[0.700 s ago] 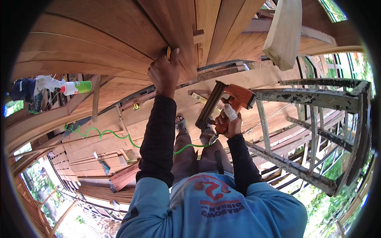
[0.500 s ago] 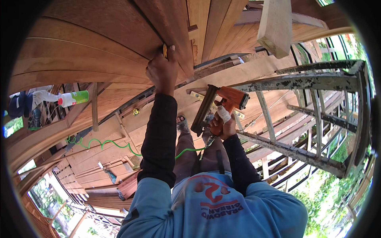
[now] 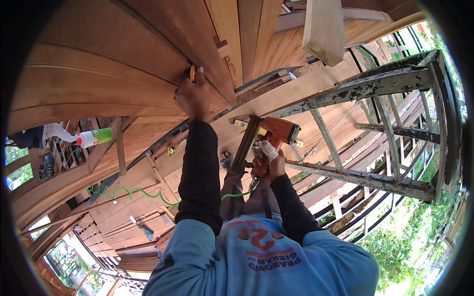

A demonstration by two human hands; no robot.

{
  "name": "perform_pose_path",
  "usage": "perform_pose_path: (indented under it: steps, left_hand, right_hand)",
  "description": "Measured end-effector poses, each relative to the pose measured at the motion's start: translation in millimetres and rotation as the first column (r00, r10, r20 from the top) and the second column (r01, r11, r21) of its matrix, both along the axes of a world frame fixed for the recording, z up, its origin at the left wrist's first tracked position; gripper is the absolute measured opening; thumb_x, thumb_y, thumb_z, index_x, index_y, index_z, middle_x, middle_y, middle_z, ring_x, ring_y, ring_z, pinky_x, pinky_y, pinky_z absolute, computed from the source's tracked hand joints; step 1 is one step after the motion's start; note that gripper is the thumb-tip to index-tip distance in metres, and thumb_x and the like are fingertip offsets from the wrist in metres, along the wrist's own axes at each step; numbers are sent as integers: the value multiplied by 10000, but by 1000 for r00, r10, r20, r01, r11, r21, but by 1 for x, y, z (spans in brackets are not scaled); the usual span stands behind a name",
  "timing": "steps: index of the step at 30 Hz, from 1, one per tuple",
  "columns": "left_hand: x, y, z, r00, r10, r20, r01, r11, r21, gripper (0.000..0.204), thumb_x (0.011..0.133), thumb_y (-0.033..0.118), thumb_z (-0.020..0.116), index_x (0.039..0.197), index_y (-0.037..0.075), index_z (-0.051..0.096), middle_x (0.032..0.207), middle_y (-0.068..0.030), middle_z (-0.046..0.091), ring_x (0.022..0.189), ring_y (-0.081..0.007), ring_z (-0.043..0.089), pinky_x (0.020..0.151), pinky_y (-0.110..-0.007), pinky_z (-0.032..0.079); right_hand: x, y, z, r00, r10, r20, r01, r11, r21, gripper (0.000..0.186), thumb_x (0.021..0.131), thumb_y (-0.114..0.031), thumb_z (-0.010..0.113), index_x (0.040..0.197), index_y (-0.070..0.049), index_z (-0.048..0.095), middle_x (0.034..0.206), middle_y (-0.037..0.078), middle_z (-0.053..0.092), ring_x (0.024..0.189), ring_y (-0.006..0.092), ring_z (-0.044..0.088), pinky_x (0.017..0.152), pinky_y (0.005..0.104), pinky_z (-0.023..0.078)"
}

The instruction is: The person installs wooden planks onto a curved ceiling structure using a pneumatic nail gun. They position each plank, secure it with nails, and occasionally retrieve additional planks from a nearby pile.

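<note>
My left hand (image 3: 190,96), raised against the brown wooden planks overhead (image 3: 133,54), is closed on a small yellow object (image 3: 192,74) too hidden to name, its tip at a groove between boards. My right hand (image 3: 269,163), with white wrapping on a finger, grips the orange-and-black nail gun (image 3: 276,129) below and right of it. A green coiled air hose (image 3: 143,192) runs from the gun leftward across the wooden boards below.
A paint-spattered metal ladder (image 3: 375,84) stands at the right. A pale timber block (image 3: 323,29) hangs at the upper right. A white-green bottle (image 3: 94,138) sits at the left. A yellow tape measure (image 3: 171,150), a yellow level (image 3: 242,123) and loose boards lie below.
The view has shifted slightly. My left hand stays on the planks with the yellow object, now further left in the picture; my right hand and the nail gun sit a little lower and further left.
</note>
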State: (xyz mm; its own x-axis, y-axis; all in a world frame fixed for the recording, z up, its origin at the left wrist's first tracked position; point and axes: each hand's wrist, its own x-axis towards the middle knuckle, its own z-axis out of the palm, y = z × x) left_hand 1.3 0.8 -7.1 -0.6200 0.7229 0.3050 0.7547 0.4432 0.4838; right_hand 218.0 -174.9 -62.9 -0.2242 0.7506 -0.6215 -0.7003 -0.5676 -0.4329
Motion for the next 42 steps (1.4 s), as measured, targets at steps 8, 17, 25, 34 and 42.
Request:
perform_pose_path:
  steps: [8, 17, 25, 34, 42]
  left_hand:
    - [18, -27, 24, 794, -583, -170, 581, 811, -67, 233, 865, 281, 622, 790, 62, 646, 728, -128, 653, 709, -319, 634, 675, -414, 503]
    - [-24, 44, 23, -101, -837, -538, 810, 245, -533, 111, 797, 147, 557, 782, 68, 634, 1053, -108, 605, 1156, -262, 493, 1088, -403, 293]
    - [-17, 53, 15, -172, -844, -507, 714, 248, -655, 87, 786, 120, 555, 740, 70, 610, 999, -88, 589, 1147, -245, 477, 1100, -358, 260]
    - [-23, 51, 18, -125, -835, -537, 772, 258, -580, 62, 779, 77, 567, 788, 41, 616, 1082, -92, 575, 1176, -259, 462, 1037, -332, 353]
    - [-25, 39, -17, 117, -876, -469, 778, 374, -505, 245, 877, 130, 515, 1053, 9, 636, 1294, -113, 546, 1297, -276, 416, 1112, -338, 296]
  right_hand:
    - [27, 17, 3, 1000, -6, -1, 6, 997, -80, 226, 924, -222, 555, 1087, -67, 536, 666, 37, 485, 508, 178, 462, 517, 354, 413]
    - [36, 28, 7, 998, -57, 16, 57, 998, -13, 181, 914, -209, 573, 1036, -91, 512, 700, 48, 505, 515, 183, 472, 527, 366, 420]
    - [29, 12, 9, 995, -97, 3, 96, 992, -81, 227, 887, -213, 636, 1023, -69, 527, 664, 41, 497, 489, 174, 467, 501, 350, 415]
    - [14, 4, 7, 992, -111, 54, 115, 990, -83, 353, 832, -233, 702, 1098, -87, 521, 666, 41, 493, 497, 169, 480, 489, 353, 425]
    - [17, 9, 0, 995, -101, -4, 101, 994, -44, 224, 906, -209, 599, 1078, -76, 546, 660, 34, 494, 487, 175, 461, 489, 345, 409]
